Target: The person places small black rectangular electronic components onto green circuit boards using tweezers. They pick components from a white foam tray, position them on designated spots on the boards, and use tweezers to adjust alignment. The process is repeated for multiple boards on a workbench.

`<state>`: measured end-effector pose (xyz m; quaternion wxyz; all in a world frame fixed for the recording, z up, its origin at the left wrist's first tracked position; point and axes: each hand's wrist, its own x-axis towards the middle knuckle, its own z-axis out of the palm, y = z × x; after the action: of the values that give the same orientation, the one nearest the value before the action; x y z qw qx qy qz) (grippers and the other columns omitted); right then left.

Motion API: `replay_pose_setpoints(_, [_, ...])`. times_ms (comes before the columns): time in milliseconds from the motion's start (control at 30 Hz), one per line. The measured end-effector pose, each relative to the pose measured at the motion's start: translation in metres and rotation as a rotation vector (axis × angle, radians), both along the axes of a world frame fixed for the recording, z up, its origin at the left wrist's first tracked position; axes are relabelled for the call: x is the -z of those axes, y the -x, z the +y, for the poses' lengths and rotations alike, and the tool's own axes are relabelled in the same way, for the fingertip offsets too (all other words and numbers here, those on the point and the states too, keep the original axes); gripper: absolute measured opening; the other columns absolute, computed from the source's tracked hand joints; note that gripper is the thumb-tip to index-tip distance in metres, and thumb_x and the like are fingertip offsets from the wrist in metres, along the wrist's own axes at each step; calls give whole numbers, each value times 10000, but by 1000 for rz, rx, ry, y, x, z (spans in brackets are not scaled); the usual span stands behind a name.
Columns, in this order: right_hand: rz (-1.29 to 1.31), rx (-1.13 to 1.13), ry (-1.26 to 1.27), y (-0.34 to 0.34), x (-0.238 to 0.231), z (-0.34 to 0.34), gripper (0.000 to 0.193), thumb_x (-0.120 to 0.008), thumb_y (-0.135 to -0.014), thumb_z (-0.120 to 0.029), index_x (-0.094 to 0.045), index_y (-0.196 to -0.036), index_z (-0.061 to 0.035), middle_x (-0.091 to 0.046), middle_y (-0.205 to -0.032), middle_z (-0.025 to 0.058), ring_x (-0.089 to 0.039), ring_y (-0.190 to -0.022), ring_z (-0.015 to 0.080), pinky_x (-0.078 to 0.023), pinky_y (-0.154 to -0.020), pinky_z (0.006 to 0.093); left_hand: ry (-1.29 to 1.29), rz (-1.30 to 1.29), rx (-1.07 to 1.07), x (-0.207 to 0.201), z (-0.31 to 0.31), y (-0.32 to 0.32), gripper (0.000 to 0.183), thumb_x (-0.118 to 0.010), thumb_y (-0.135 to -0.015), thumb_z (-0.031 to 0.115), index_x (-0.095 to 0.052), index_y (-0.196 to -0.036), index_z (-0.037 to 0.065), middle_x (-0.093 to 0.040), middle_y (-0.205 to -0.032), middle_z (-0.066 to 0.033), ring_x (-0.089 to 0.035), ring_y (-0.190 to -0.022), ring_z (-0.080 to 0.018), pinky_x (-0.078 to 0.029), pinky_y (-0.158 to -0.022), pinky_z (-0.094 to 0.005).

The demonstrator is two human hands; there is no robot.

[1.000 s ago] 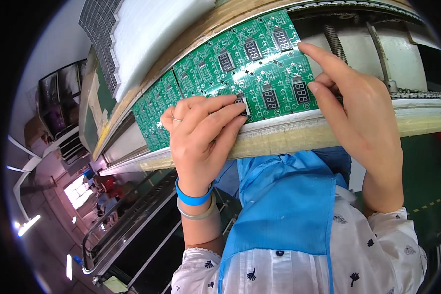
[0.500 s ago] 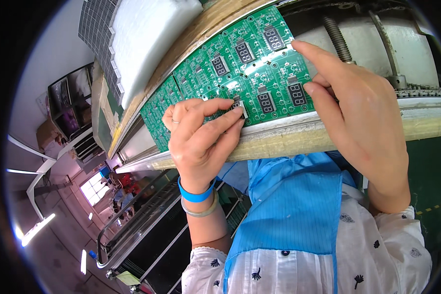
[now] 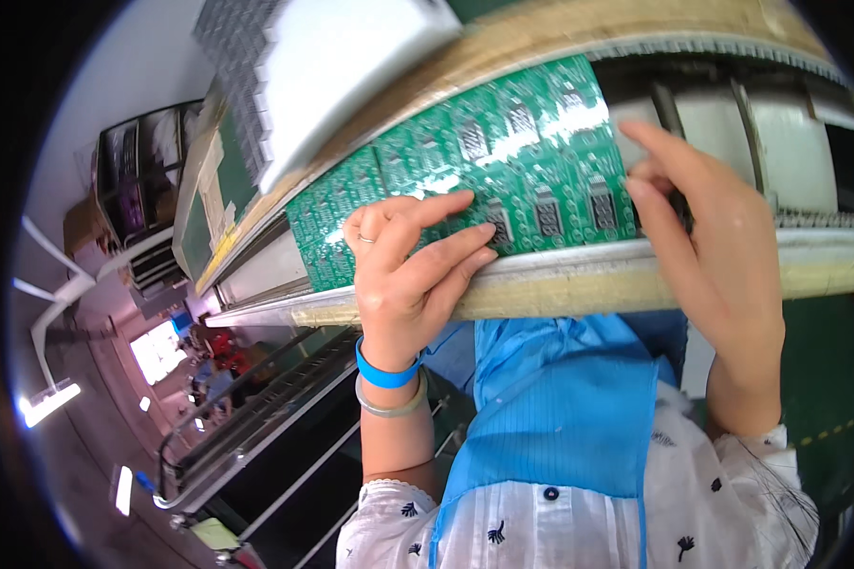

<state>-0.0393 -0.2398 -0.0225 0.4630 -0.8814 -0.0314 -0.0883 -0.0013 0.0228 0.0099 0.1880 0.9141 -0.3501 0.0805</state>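
A green printed circuit board panel (image 3: 427, 156) lies between the rails, with black digit displays along its right part. My left hand (image 3: 403, 251) rests over the panel, index and middle fingers stretched out and spread. Its fingertips touch at the lower-row display (image 3: 499, 226) nearest it, partly covering it. Two more displays, a middle one (image 3: 547, 213) and an end one (image 3: 603, 204), sit to the right in that row. My right hand (image 3: 712, 223) is at the panel's right edge, thumb and index finger apart with nothing between them; whether the thumb touches the edge is unclear.
The near rail (image 3: 560, 270) runs between my body and the panel; the far rail (image 3: 503, 57) carries a chain. White foam (image 3: 351, 66) and a grey gridded tray (image 3: 237, 71) stand beyond at the left. Metal crossbars (image 3: 745, 133) lie right of the panel.
The view has shifted, so panel and rails sit further right and lower. My right fingertips have drawn slightly off the panel's right edge. My left hand stays at the same display.
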Motion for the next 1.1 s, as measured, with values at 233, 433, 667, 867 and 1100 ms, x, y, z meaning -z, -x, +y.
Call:
replay_pose_setpoints(233, [-228,-185,231,-45,-63,2,185,-668,-900,-2,-695,-1082,16,-677,-908,141,-656,-816,296,-512,-739,366,147,-209,-225,-15,33,-30,232,-747,-867,89,-758,-1097,60,-713,-1204,-127,-644,-1101,-314,-468,-970,-411])
replay_pose_setpoints(433, [-445,-424,249,-129,-90,61,159,-660,-924,-104,-713,-1018,12,-697,-935,158,-683,-841,320,-531,-755,389,68,-213,-323,-12,41,-44,524,-765,-868,136,-620,-1361,35,-552,-1446,-223,-546,-1322,-403,-452,-1093,-463])
replay_pose_setpoints(667, [-454,-607,248,-200,-70,149,260,-739,-852,-160,-721,-1072,-22,-686,-1002,145,-686,-884,291,-556,-796,387,103,-201,-306,7,34,-45,687,-806,-784,131,-550,-1404,-12,-502,-1482,-233,-481,-1380,-411,-409,-1148,-478])
replay_pose_setpoints(867, [-467,-644,459,-222,-70,182,296,-785,-805,-179,-731,-1049,-21,-695,-1004,134,-697,-880,307,-563,-793,402,182,-214,-268,13,40,-44,699,-806,-766,118,-545,-1401,-11,-501,-1477,-224,-463,-1400,-394,-404,-1159,-476])
replay_pose_setpoints(1100, [-708,-549,521,-210,-62,175,169,-726,-896,-153,-775,-997,-27,-735,-978,118,-720,-828,301,-568,-737,365,270,-226,-263,18,40,-47,650,-795,-772,115,-564,-1369,2,-517,-1450,-216,-471,-1385,-396,-401,-1166,-479])
